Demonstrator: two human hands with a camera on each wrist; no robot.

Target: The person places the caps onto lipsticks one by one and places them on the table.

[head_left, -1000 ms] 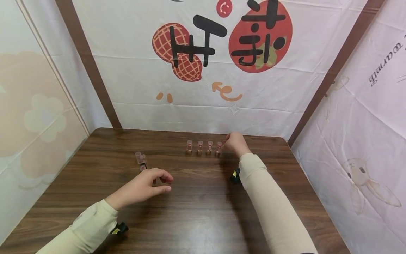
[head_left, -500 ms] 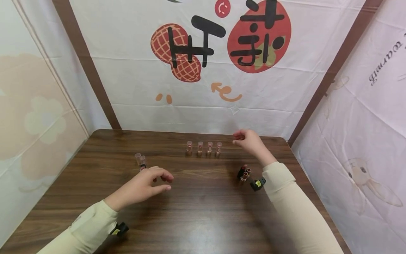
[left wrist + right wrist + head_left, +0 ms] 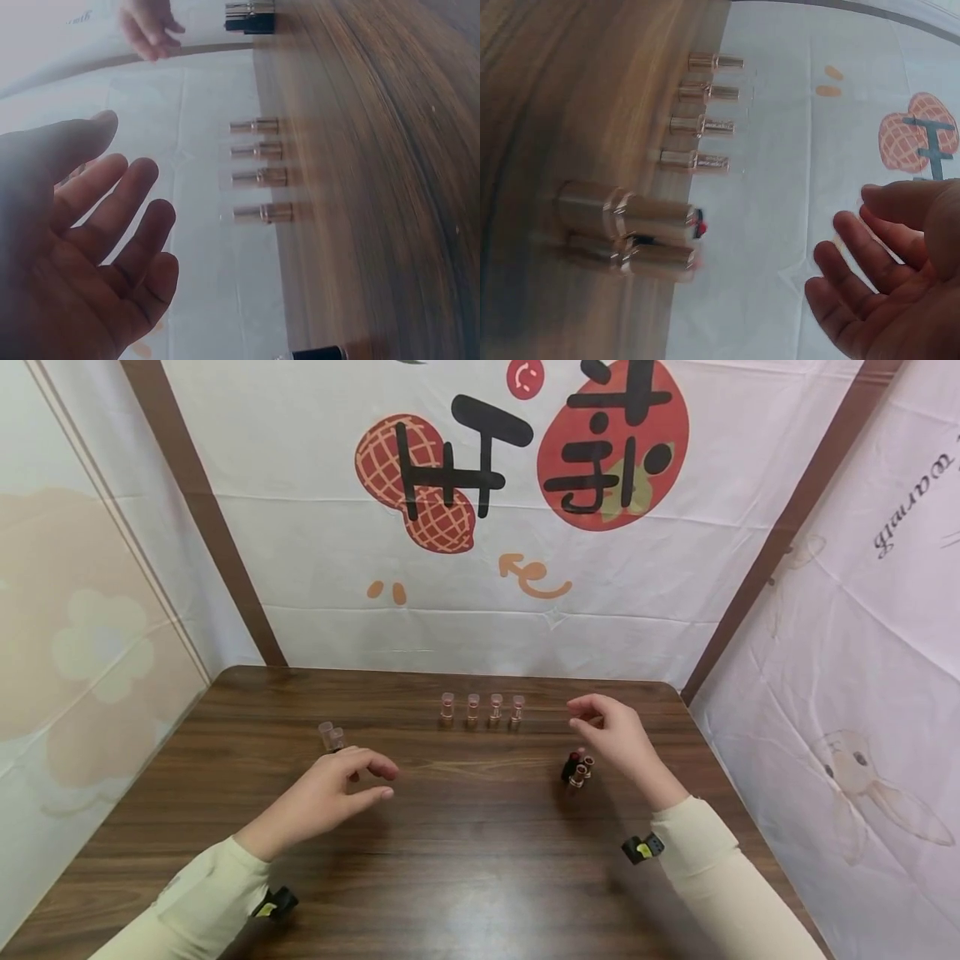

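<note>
Four lipsticks [image 3: 473, 708] stand beyond and between the right hand [image 3: 617, 735] and left hand [image 3: 324, 792], both loosely curved, empty; a lipstick cluster [image 3: 577, 773] stands near the right; clear-topped tubes [image 3: 337, 737] near the left.

Printed pale sheets [image 3: 300, 568] hang around a glossy wood-grain table [image 3: 465, 827]

1. A brown wood-grain table [image 3: 480, 868] with rounded far corners carries several small cosmetics.
2. Four lipsticks [image 3: 473, 708] with clear tops stand upright in a spaced row near the far edge.
3. Gold tubes [image 3: 577, 777] stand upright on the right, bunched close with a black tube [image 3: 568, 768].
4. Clear caps [image 3: 326, 735] show on the left, the dark part beside them mostly hidden.
</note>
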